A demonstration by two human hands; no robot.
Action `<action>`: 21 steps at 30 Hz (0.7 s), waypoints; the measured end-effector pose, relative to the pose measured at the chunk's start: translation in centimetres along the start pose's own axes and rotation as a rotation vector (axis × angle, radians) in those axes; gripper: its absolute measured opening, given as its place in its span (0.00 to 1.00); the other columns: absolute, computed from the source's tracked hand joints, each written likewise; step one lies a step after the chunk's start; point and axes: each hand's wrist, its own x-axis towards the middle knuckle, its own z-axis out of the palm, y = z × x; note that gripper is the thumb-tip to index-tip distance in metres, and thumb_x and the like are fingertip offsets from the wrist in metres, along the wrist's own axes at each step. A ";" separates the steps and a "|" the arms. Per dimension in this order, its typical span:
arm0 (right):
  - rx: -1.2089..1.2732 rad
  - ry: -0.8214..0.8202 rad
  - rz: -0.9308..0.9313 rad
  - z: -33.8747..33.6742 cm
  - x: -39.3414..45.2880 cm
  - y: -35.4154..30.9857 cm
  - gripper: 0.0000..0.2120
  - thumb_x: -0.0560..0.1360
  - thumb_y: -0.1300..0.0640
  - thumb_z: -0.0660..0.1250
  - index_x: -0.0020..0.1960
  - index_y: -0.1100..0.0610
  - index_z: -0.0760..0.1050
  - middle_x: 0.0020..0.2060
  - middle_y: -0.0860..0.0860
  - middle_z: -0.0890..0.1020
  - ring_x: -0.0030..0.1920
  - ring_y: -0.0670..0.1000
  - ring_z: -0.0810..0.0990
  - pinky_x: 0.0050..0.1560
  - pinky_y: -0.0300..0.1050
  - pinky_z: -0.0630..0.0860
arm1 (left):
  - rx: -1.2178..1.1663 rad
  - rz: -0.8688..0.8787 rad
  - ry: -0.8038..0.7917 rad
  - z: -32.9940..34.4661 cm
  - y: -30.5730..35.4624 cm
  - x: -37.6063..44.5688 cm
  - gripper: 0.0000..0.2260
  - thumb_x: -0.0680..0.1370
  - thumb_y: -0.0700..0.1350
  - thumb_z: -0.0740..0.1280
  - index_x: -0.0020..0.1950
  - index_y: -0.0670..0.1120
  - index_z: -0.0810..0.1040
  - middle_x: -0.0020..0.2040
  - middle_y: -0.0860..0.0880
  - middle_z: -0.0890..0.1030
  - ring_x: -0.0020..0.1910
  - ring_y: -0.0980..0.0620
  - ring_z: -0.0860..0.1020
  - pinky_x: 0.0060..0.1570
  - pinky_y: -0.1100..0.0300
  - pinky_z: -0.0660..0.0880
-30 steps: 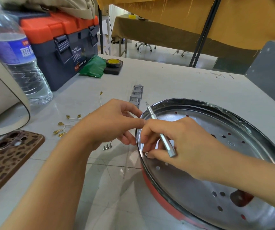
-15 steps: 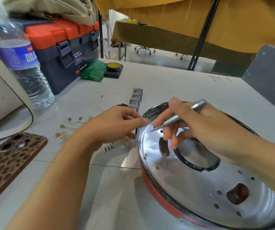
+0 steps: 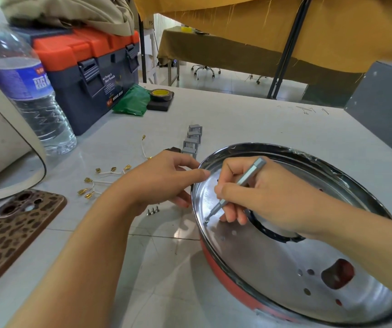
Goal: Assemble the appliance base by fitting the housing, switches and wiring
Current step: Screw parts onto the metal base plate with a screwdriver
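Head view: right hand (image 3: 270,200) grips screwdriver (image 3: 237,187) on screw (image 3: 206,219).

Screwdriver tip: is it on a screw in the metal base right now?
Yes, the screwdriver in the right hand touches a screw on the metal base.

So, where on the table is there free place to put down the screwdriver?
The widest bare patch is the far side of the table, beyond the metal base and right of the tape roll. Another lies near the person, between the phone and the base, under the left forearm. It is crowded left of the base: wire terminals, loose screws, grey switches.
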 end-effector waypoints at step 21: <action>-0.226 -0.123 -0.069 -1.4 0.4 -1.9 0.05 0.72 0.58 0.72 0.40 0.58 0.79 0.30 0.57 0.80 0.27 0.45 0.76 0.30 0.31 0.71 | 0.010 0.006 -0.013 0.0 0.0 0.1 0.10 0.75 0.50 0.68 0.53 0.47 0.80 0.42 0.48 0.83 0.38 0.47 0.83 0.41 0.58 0.80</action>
